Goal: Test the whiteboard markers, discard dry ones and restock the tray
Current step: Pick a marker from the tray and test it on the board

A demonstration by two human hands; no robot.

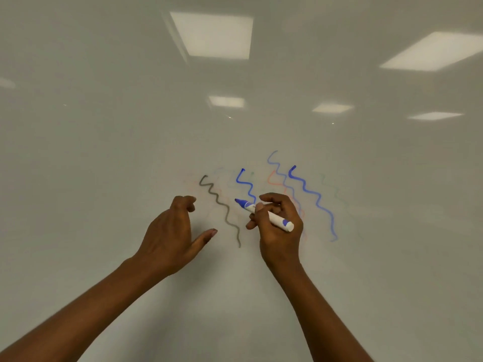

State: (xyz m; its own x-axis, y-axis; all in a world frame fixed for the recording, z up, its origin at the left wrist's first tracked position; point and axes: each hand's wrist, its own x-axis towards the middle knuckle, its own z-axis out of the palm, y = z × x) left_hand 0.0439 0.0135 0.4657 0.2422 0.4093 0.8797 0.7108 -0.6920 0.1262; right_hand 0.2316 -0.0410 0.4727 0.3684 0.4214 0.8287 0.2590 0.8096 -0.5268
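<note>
My right hand [281, 228] grips an uncapped blue whiteboard marker [264, 214] with a white barrel. Its blue tip points up and left, close to the whiteboard [104, 152]. A short dark blue squiggle [247, 185] runs down from above to just behind the tip. My left hand [173, 231] hovers beside it with thumb out and fingers curled, holding nothing visible. A grey wavy line [222, 209] lies between the two hands. A longer blue wavy line [317, 202] runs to the right of my right hand.
Faint erased traces in red, green and pale blue [278, 168] surround the fresh lines. The glossy board reflects ceiling light panels [213, 35] above. No tray, caps or other markers are in view.
</note>
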